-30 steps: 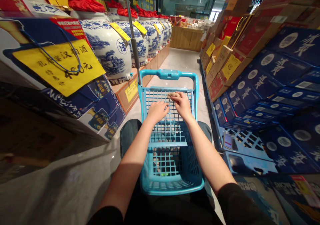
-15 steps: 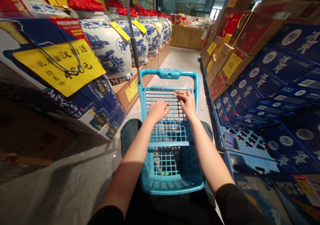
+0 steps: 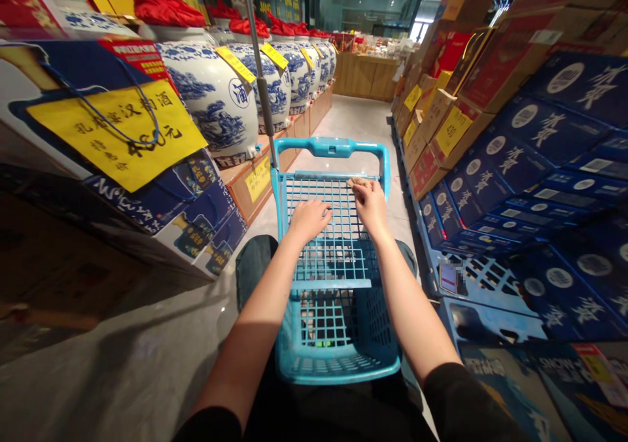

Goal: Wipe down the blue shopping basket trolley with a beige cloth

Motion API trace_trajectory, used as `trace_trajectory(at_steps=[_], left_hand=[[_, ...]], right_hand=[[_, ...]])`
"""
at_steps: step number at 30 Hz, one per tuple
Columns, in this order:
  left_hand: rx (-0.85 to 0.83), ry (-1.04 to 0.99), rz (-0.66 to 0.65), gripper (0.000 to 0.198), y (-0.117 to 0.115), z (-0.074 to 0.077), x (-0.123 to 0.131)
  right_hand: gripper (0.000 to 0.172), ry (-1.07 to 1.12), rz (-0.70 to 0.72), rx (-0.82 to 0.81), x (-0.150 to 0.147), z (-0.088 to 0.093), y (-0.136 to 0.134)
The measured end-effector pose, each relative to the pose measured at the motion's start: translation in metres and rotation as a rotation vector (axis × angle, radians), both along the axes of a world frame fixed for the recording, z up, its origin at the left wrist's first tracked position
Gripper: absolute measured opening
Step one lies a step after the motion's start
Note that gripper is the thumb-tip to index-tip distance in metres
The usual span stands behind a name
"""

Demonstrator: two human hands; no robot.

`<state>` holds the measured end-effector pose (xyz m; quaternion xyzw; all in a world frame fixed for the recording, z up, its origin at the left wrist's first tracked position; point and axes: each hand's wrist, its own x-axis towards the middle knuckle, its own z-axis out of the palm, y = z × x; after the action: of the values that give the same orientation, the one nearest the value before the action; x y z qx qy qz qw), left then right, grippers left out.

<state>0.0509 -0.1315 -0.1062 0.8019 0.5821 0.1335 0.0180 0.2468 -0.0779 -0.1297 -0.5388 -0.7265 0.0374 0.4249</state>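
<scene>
A small tan rag [image 3: 358,182], soft and crumpled, is pressed against the top right corner of a lattice panel [image 3: 338,259], just under the handle [image 3: 331,146]. The right hand [image 3: 371,206] pinches it, the fingers curled tight around the wad. The left hand [image 3: 309,220] lies flat beside it on the same panel, fingers released and spread over the square mesh.

The panel belongs to a turquoise plastic shopping basket [image 3: 338,371], moulded in an open grid with rounded corners and a smooth, thick loop handle. A thin metal pole [image 3: 260,76] rises at its left corner.

On the left, round blue-and-white porcelain jars [image 3: 213,102] with glossy glaze stand on a wooden shelf [image 3: 245,180], capped in red cloth [image 3: 167,7]; a yellow paper price card [image 3: 120,131] hangs nearby. On the right, navy cardboard cartons [image 3: 549,141] are stacked in slanting rows. The grey floor [image 3: 353,118] is polished.
</scene>
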Motion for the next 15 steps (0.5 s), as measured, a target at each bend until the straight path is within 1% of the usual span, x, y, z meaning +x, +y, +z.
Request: trace_trajectory(at_steps=[2, 5, 7, 9, 13, 15], left_hand=[[0.008, 0.001, 0.002, 0.037, 0.0, 0.0, 0.0], [0.007, 0.026, 0.009, 0.034, 0.001, 0.0, 0.001], [0.001, 0.042, 0.01, 0.033, 0.001, 0.0, 0.001], [0.003, 0.036, 0.007, 0.035, 0.0, 0.0, 0.0], [0.002, 0.008, 0.001, 0.039, 0.001, -0.001, -0.001], [0.004, 0.001, -0.004, 0.038, 0.001, -0.002, -0.001]], right_hand=[[0.048, -0.062, 0.027, 0.012, -0.011, 0.0, -0.005], [0.052, -0.156, 0.133, 0.01, -0.033, -0.001, -0.015], [0.052, -0.182, 0.166, -0.001, -0.041, 0.0, -0.018], [0.049, -0.162, 0.126, -0.003, -0.036, 0.003, -0.016], [0.043, -0.025, -0.064, 0.01, -0.004, 0.006, -0.007], [0.042, 0.006, -0.097, -0.001, 0.001, 0.006, -0.006]])
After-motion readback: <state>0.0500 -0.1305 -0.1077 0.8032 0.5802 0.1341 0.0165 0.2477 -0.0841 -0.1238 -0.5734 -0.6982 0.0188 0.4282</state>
